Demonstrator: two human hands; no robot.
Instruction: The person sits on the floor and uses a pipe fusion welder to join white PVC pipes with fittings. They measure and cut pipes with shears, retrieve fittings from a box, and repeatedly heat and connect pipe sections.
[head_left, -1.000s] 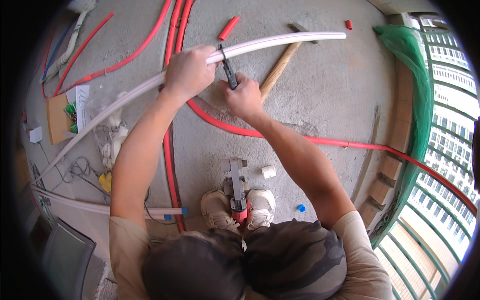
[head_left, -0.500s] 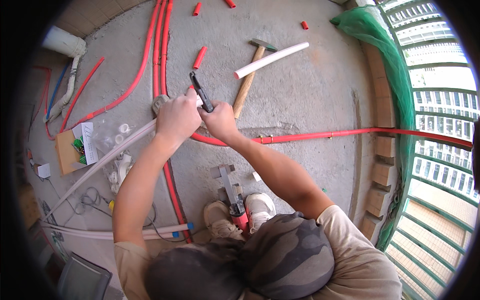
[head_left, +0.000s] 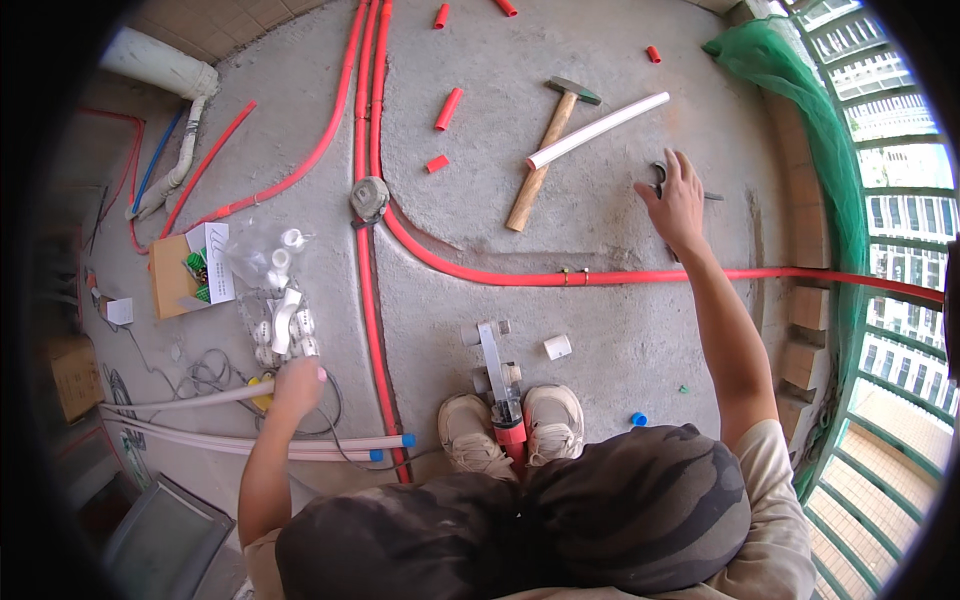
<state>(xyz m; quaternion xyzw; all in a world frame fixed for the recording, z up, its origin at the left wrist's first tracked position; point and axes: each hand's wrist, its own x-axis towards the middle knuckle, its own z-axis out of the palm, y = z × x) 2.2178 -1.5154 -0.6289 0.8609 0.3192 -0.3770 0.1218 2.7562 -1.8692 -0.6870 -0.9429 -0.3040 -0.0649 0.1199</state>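
Observation:
My left hand is closed around the end of a long white pipe, low at the left over the floor. Beside that hand lie white pipe fittings in clear plastic. Off to the right, my right hand has its fingers spread and grips nothing. A black-handled pipe cutter lies under it, mostly hidden by the hand. Left of that hand, a short white pipe rests across a hammer. A pipe fusion welder with a red handle stands between my shoes.
Red conduit runs along the floor, with a tape measure on it. Cut red pieces lie farther off. Two capped white pipes and a cable lie at lower left. A carton stands left; green netting hangs right.
My hands have moved apart. The left drew the white pipe down toward the lower left; the right moved right and let go of the pipe cutter. The view has shifted slightly left.

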